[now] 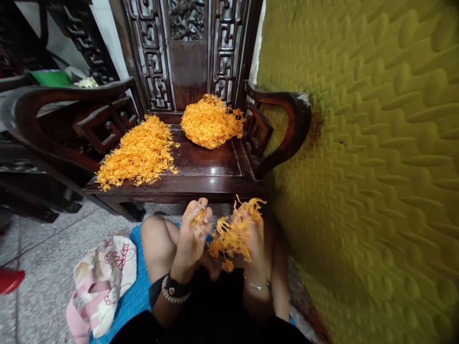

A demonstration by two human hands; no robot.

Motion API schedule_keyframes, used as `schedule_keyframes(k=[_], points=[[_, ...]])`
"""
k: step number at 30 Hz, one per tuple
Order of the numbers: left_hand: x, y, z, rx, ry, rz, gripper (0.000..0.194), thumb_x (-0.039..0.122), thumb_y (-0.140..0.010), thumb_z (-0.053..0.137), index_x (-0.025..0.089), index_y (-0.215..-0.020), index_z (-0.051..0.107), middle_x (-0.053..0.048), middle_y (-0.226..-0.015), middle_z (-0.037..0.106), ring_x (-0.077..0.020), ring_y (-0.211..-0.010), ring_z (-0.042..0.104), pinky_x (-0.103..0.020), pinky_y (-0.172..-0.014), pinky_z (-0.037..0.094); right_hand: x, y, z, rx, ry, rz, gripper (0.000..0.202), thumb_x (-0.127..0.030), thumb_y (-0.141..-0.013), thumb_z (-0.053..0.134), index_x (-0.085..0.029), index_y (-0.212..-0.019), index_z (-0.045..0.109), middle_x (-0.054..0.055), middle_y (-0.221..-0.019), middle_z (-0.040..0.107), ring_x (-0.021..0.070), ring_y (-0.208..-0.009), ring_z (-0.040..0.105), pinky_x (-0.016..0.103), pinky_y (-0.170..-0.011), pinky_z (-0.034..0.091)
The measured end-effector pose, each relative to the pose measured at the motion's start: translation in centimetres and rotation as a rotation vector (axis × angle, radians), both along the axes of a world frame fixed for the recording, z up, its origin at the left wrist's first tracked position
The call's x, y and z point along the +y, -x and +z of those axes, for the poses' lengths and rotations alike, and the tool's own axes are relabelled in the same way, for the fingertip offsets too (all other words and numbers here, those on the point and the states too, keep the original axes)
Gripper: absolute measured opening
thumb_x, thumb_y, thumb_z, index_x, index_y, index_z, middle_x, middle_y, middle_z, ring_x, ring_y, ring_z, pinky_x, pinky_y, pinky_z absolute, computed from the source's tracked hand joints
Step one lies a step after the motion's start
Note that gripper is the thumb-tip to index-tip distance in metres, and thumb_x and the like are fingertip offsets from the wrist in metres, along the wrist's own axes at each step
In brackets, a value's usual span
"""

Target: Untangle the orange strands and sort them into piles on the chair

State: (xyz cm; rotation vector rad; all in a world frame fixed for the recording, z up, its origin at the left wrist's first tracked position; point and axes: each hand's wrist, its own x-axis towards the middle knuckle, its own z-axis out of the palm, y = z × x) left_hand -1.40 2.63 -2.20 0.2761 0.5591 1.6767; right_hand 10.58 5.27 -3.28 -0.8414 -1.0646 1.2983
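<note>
My left hand [191, 234] is raised over my lap, its fingers curled around a small orange piece that looks like a many-legged plastic blossom. Close by on the right, my right hand [254, 236] grips a loose bunch of the same orange stringy pieces [229, 239], which dangles toward the left hand. Motion blurs this bunch and part of the right hand. On the wooden chair seat ahead, a spread-out heap of orange pieces [143, 153] covers the left side. A rounder orange pile [211, 122] sits at the back right of the seat.
The dark carved wooden chair [211, 184] has curved arms on both sides. A yellow-green textured wall covering [366, 167] rises close on the right. A white and pink cloth bag [107, 282] lies left of my legs, partly on a blue mat [138, 286]. A red object [10, 281] is at the far left.
</note>
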Motion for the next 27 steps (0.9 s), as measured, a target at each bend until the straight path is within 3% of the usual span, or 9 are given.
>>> schedule_keyframes(k=[4,7,10,13,16,18,20,22,27], points=[[0.6,1.1,-1.3,0.133,0.166,-0.047,0.024,0.02,-0.071,0.075,0.018,-0.084,0.055,0.001,-0.088,0.061,-0.0043,-0.058,0.052,-0.009,-0.037,0.032,0.8,0.2,-1.4,-0.254,-0.101,-0.122,0.036,-0.043,-0.089,0.052,-0.021,-0.063,0.041,-0.006,-0.055,0.033,0.009,-0.049,0.031,0.023,-0.049,0.027],[1.3,1.4,-2.0,0.235,0.137,-0.043,0.033,0.024,-0.069,0.077,0.02,-0.094,0.056,0.001,-0.082,0.061,-0.0047,-0.054,0.049,-0.011,-0.038,0.031,1.5,0.3,-2.0,-0.373,-0.142,-0.179,0.035,-0.041,-0.091,0.047,-0.02,-0.064,0.042,-0.007,-0.054,0.032,0.009,-0.05,0.03,0.023,-0.049,0.026],[1.9,1.4,-2.9,0.377,0.027,0.038,0.041,0.032,-0.074,0.074,0.022,-0.111,0.059,0.003,-0.07,0.055,-0.0055,-0.05,0.043,-0.014,-0.042,0.033,2.0,0.2,-2.2,-0.412,-0.124,-0.206,0.032,-0.038,-0.09,0.048,-0.019,-0.065,0.051,-0.006,-0.054,0.036,0.0093,-0.049,0.033,0.023,-0.049,0.028],[2.1,1.7,-3.9,0.622,-0.029,0.174,0.047,0.052,-0.084,0.059,0.019,-0.118,0.061,0.003,-0.061,0.047,-0.0079,-0.048,0.037,-0.019,-0.042,0.032,2.3,0.1,-2.1,-0.46,-0.104,-0.209,0.029,-0.037,-0.088,0.051,-0.016,-0.071,0.062,-0.004,-0.054,0.044,0.0099,-0.05,0.038,0.024,-0.05,0.03],[1.7,2.1,-4.8,0.927,-0.115,0.3,0.065,0.07,-0.08,0.049,0.018,-0.116,0.064,-0.001,-0.069,0.056,-0.0127,-0.056,0.047,-0.024,-0.051,0.042,2.4,0.1,-2.1,-0.55,-0.135,-0.232,0.03,-0.036,-0.087,0.054,-0.015,-0.066,0.062,-0.004,-0.054,0.045,0.0099,-0.051,0.04,0.024,-0.052,0.03],[1.4,2.4,-4.9,1.119,-0.152,0.336,0.058,0.063,-0.076,0.061,0.02,-0.113,0.066,-0.005,-0.088,0.066,-0.0181,-0.074,0.058,-0.029,-0.068,0.049,2.4,0.2,-2.0,-0.612,-0.17,-0.231,0.034,-0.036,-0.087,0.054,-0.016,-0.059,0.056,-0.004,-0.052,0.041,0.0092,-0.05,0.038,0.024,-0.052,0.029],[1.4,2.7,-4.6,1.235,-0.128,0.372,0.033,0.045,-0.079,0.066,0.021,-0.101,0.07,-0.006,-0.097,0.069,-0.0204,-0.087,0.062,-0.03,-0.081,0.049,2.3,0.4,-1.9,-0.629,-0.187,-0.199,0.037,-0.035,-0.087,0.053,-0.016,-0.056,0.05,-0.005,-0.051,0.037,0.0083,-0.05,0.035,0.024,-0.051,0.027],[1.5,3.1,-4.2,1.236,-0.074,0.439,0.016,0.032,-0.085,0.061,0.02,-0.087,0.072,-0.004,-0.087,0.07,-0.0173,-0.082,0.062,-0.026,-0.078,0.048,1.8,0.5,-1.7,-0.594,-0.174,-0.136,0.038,-0.035,-0.086,0.054,-0.017,-0.054,0.048,-0.005,-0.051,0.037,0.0082,-0.049,0.033,0.024,-0.05,0.026],[1.2,4.9,-3.2,0.898,0.044,0.612,0.01,0.022,-0.081,0.067,0.016,-0.072,0.067,0.003,-0.063,0.055,-0.0086,-0.059,0.049,-0.015,-0.058,0.041,0.0,1.2,-1.2,-0.425,-0.06,0.251,0.044,-0.037,-0.081,0.061,-0.018,-0.046,0.044,-0.004,-0.044,0.036,0.0083,-0.044,0.031,0.026,-0.045,0.021]])
